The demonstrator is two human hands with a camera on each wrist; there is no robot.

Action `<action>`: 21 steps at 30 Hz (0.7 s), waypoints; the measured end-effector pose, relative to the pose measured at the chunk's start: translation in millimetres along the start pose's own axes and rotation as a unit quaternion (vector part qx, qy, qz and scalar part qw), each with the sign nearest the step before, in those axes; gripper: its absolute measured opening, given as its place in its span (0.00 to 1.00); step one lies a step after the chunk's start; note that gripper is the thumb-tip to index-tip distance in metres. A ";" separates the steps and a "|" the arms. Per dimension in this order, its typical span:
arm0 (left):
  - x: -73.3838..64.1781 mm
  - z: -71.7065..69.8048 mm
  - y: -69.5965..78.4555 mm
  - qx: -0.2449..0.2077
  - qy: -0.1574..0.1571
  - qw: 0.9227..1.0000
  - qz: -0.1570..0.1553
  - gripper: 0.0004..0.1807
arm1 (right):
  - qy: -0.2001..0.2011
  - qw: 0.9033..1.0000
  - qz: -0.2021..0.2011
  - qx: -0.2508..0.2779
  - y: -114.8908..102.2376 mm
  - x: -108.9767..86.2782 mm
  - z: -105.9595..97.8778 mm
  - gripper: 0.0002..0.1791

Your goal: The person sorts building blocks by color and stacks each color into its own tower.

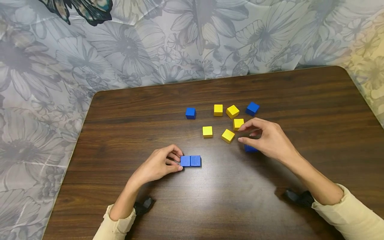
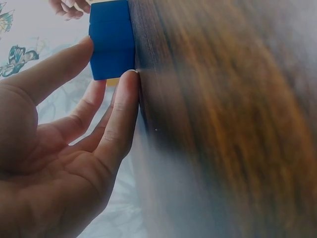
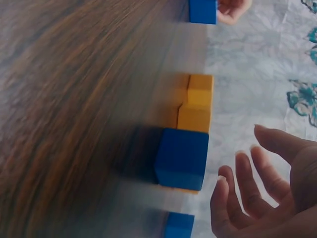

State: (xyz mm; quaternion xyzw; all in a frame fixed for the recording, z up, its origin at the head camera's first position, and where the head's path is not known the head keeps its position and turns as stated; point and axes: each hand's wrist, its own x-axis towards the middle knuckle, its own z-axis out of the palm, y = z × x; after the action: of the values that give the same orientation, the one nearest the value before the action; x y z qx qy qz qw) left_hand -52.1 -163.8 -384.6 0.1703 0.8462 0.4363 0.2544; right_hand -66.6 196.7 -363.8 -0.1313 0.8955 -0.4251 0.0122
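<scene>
Two blue cubes lie side by side on the table in the head view. My left hand (image 1: pixel 160 162) is at the left cube (image 1: pixel 185 161), its thumb and forefinger at opposite sides of that cube's left end and the other fingers bent behind. The right cube (image 1: pixel 195 161) of the pair touches it. Over to the right, my right hand (image 1: pixel 268 138) hovers with thumb and fingers apart, holding nothing. Below it a blue cube (image 1: pixel 250 148) is partly hidden; the right wrist view shows this blue cube (image 3: pixel 182 158) apart from the fingers (image 3: pixel 245 183).
Several yellow cubes (image 1: pixel 228 136) are scattered left of and behind the right hand, one partly overlapped by its fingertips. Farther back stand a blue cube (image 1: pixel 190 113) on the left and another blue cube (image 1: pixel 252 108) on the right. A flowered cloth (image 1: pixel 129 46) hangs behind the brown table (image 1: pixel 135 116).
</scene>
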 end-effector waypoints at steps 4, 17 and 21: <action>-1.4 0.6 1.1 0.008 0.006 1.000 -0.002 0.18 | 0.001 1.000 0.017 -0.005 4.0 -3.4 -4.0 0.14; -2.2 1.9 2.8 0.019 0.016 1.000 -0.006 0.18 | -0.006 1.000 0.027 -0.006 14.2 -9.3 -11.3 0.15; -2.6 2.3 3.2 0.018 0.018 1.000 -0.008 0.18 | -0.017 1.000 0.018 -0.017 18.5 -10.9 -12.6 0.16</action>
State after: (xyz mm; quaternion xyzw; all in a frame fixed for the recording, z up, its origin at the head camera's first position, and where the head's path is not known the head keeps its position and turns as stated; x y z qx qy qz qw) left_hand -48.5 -161.8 -382.3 0.1600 0.8594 0.4221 0.2400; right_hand -62.0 220.1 -370.9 -0.1227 0.9046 -0.4070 0.0326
